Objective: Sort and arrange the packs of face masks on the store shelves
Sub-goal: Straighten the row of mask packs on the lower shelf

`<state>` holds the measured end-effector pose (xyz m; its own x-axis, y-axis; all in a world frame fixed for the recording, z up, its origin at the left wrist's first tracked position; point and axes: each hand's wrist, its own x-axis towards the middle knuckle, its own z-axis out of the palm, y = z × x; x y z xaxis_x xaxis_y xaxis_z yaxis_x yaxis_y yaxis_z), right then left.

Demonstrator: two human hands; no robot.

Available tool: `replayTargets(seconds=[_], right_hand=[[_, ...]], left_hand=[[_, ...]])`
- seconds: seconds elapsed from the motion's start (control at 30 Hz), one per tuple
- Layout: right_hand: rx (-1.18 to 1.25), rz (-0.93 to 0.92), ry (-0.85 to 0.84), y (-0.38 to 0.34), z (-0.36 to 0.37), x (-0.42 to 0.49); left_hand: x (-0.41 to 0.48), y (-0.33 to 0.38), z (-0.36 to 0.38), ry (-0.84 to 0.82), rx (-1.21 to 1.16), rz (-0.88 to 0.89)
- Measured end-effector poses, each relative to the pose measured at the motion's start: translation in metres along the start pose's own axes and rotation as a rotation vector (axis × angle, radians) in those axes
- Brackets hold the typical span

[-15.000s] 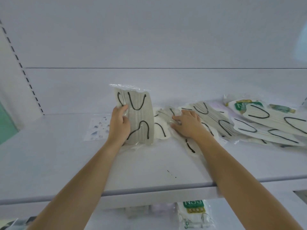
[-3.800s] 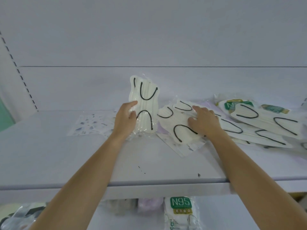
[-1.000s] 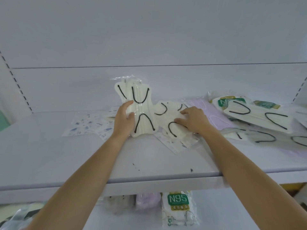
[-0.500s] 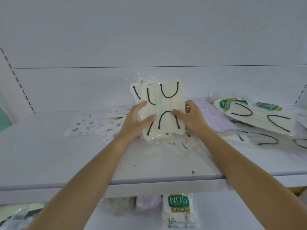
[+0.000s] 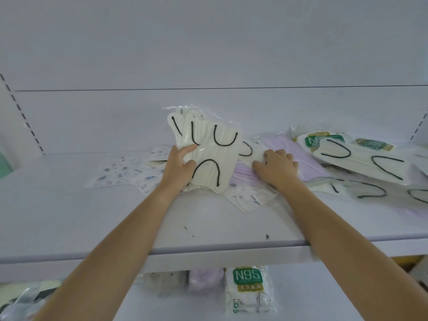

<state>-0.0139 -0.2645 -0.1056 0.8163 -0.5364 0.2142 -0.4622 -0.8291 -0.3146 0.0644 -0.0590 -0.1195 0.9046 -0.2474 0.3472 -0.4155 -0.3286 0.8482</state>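
Observation:
My left hand [image 5: 179,166] grips an upright bundle of cream mask packs with black ear loops [image 5: 214,156], standing on the white shelf [image 5: 92,218]. To its right, my right hand [image 5: 276,167] rests with curled fingers on another cream pack [image 5: 251,151] that lies over a lilac mask pack [image 5: 308,158]. Whether the fingers pinch that pack is unclear. More cream packs with black loops [image 5: 361,158] and green-labelled packs [image 5: 312,141] lie in a loose heap at the right.
Flat patterned mask packs [image 5: 125,172] lie left of the bundle, and one [image 5: 247,198] pokes out under my right wrist. On the shelf below stand an N95 pack [image 5: 249,288], a lilac pack [image 5: 205,278] and a greyish pack [image 5: 165,281]. The shelf's back wall rises behind.
My right hand has let go of the upright bundle and moved right onto a flat cream pack. The bundle now tilts right, held by my left hand alone.

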Motion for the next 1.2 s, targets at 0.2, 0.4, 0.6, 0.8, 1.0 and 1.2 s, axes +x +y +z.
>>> replayTargets(seconds=[0.2, 0.4, 0.6, 0.8, 1.0, 1.2], right_hand=[[0.091, 0.038, -0.038, 0.005, -0.006, -0.002], [0.299, -0.027, 0.128, 0.007, -0.008, 0.004], [1.033, -0.002, 0.33, 0.003, -0.02, 0.004], [1.42, 0.089, 0.191, -0.004, -0.019, 0.005], [1.042, -0.053, -0.006, -0.02, -0.001, -0.006], [0.97, -0.074, -0.027, -0.037, 0.004, -0.015]], left_hand=[[0.0, -0.002, 0.0, 0.035, 0.036, -0.001], [0.002, -0.006, -0.002, 0.031, 0.036, -0.046], [0.004, -0.004, -0.001, 0.099, 0.009, -0.056], [0.0, 0.004, -0.002, 0.108, -0.089, -0.051], [-0.011, 0.017, -0.003, -0.071, -0.212, 0.001], [-0.016, 0.018, -0.001, -0.132, -0.17, 0.14]])
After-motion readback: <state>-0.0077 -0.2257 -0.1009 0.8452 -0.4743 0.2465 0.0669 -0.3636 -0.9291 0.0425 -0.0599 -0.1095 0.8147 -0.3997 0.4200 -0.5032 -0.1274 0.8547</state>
